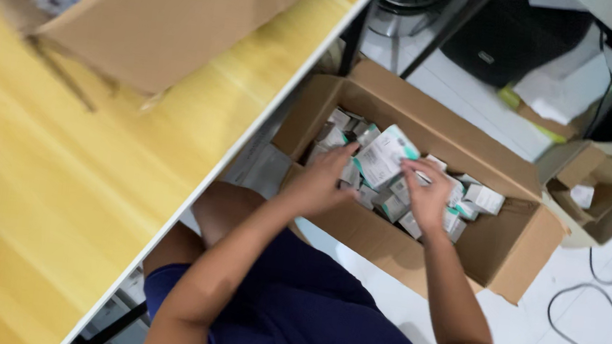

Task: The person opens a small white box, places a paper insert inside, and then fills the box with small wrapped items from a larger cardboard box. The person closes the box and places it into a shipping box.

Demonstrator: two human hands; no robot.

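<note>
An open cardboard box stands on the white floor beside the table, filled with several small white-and-teal cartons. Both my hands reach down into it. My left hand and my right hand together grip one white-and-teal carton, lifted slightly above the others. My right hand's fingers also rest on the cartons beneath. My legs in dark blue shorts show below.
A yellow table top with a white edge runs along the left. A large cardboard box lies on it. A smaller open cardboard box sits at the right. Cables trail over the floor.
</note>
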